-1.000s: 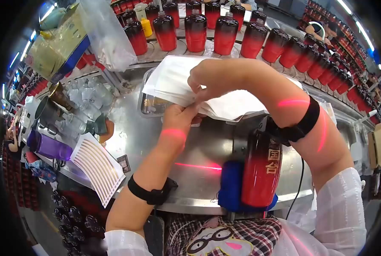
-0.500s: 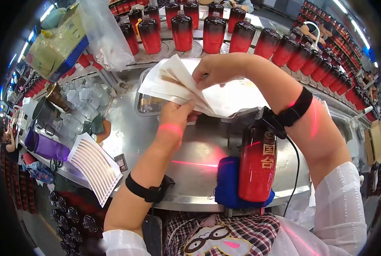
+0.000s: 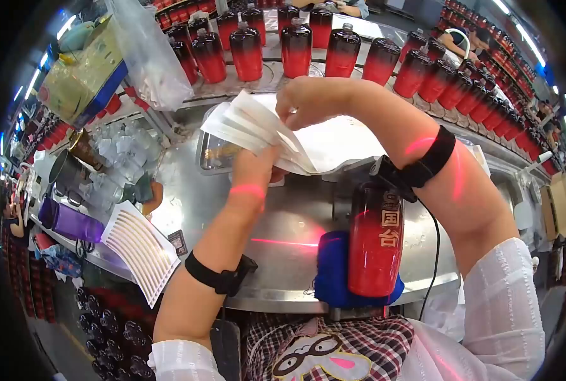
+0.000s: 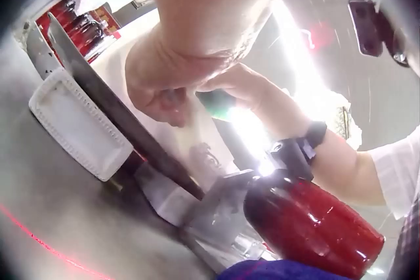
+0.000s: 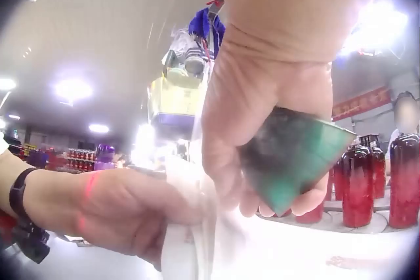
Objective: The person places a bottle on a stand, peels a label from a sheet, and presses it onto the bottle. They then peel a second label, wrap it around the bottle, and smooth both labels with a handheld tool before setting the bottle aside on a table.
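My left hand (image 3: 252, 170) grips a fanned stack of white sheets (image 3: 242, 124) by its near edge, thumb on top. Just right of the stack, my right hand (image 3: 305, 105) is bent over the larger white paper (image 3: 343, 143). The right wrist view shows the right hand (image 5: 269, 116) curled round a dark green flat piece (image 5: 295, 152), beside the left hand (image 5: 125, 211). In the left wrist view the left hand (image 4: 157, 83) covers part of the right. Whether the right fingertips touch the sheets cannot be told.
A red bottle (image 3: 375, 244) lies on blue cloth (image 3: 330, 273) near the front edge. Red-black bottles (image 3: 296, 51) line the curved conveyor behind. At the left are a striped sheet (image 3: 140, 247), a purple cup (image 3: 73, 219) and clear bottles (image 3: 121, 152).
The white sheets have been lifted and fanned apart, then tipped over somewhat. The right hand has drawn slightly left and up from the left hand's fingers. The conveyor bottles have shifted.
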Demonstrator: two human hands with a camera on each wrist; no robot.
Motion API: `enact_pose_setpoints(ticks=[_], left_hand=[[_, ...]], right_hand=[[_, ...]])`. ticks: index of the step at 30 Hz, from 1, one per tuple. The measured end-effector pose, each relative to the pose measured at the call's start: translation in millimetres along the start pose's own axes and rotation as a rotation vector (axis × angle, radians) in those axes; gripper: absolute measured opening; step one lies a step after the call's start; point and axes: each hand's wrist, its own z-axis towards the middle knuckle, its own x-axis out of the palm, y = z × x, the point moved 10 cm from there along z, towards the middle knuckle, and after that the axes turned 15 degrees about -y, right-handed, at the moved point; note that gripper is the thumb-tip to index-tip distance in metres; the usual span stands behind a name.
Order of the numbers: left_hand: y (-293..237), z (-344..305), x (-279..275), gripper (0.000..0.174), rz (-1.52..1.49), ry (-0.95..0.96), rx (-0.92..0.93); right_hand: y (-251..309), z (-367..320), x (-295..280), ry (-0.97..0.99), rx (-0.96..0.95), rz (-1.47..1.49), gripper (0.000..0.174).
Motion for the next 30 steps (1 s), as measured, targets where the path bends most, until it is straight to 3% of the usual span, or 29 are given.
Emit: enact_pose_setpoints(ticks=[4, 7, 10, 13, 15, 17, 19, 22, 24, 25, 26, 27, 29, 30], left_hand=[[4.9, -2.4, -9.0, 0.033, 0.068, -0.040, -0.033], [20.7, -3.8, -17.6, 0.034, 0.068, -0.028, -0.114], [27.6, -10.9, -23.7, 0.036, 0.103, 0.035, -0.160], [34.2, -19.2, -33.8, 0.034, 0.166, 0.148, -0.150], [27.1, -31.4, -40.9, 0.033, 0.290, 0.181, -0.150], [14.9, -39.5, -48.1, 0.032, 0.303, 0.190, -0.060], [6.7, -47.7, -53.2, 0.032, 0.331, 0.184, 0.011], [0.1, -58.4, -61.6, 0.029, 0.334, 0.178, 0.091], [-4.3, -68.5, -58.4, 0.027, 0.322, 0.168, 0.125], [-7.6, -73.4, -54.2, 0.025, 0.314, 0.162, 0.143], [-9.1, -79.5, -46.1, 0.024, 0.313, 0.189, 0.153], [-10.6, -86.6, -38.0, 0.023, 0.311, 0.213, 0.164], [-15.8, -98.3, -27.3, 0.021, 0.296, 0.256, 0.188], [-17.3, -104.4, -24.9, 0.020, 0.283, 0.277, 0.196]], right_hand=[[-15.3, -14.6, -29.6, -0.159, -0.061, -0.246, 0.024], [-63.4, -42.8, -50.8, -0.284, 0.133, -0.150, 0.024], [-100.1, -104.1, -74.6, -0.634, 0.208, 0.120, 0.029], [-140.4, -176.4, -68.6, -0.698, 0.461, 0.274, 0.029], [-165.9, -226.3, -43.5, -0.648, 0.747, 0.330, 0.027], [-173.3, -262.5, -26.9, -0.685, 0.776, 0.269, 0.023], [-171.7, -279.1, -13.7, -0.609, 0.635, 0.086, 0.023], [-163.7, -286.6, -14.3, -0.166, 0.653, -0.354, 0.026], [-122.9, -255.4, -54.5, -0.153, 0.558, -0.461, 0.026], [-110.3, -234.0, -61.9, -0.244, 0.343, -0.521, 0.018], [-83.4, -210.3, -73.6, -0.352, 0.256, -0.342, 0.027], [-73.2, -183.6, -66.7, -0.395, 0.104, -0.311, 0.046], [-64.6, -135.0, -31.1, -0.240, -0.047, -0.253, 0.064], [-63.5, -117.2, -12.2, -0.116, 0.019, -0.331, 0.067]])
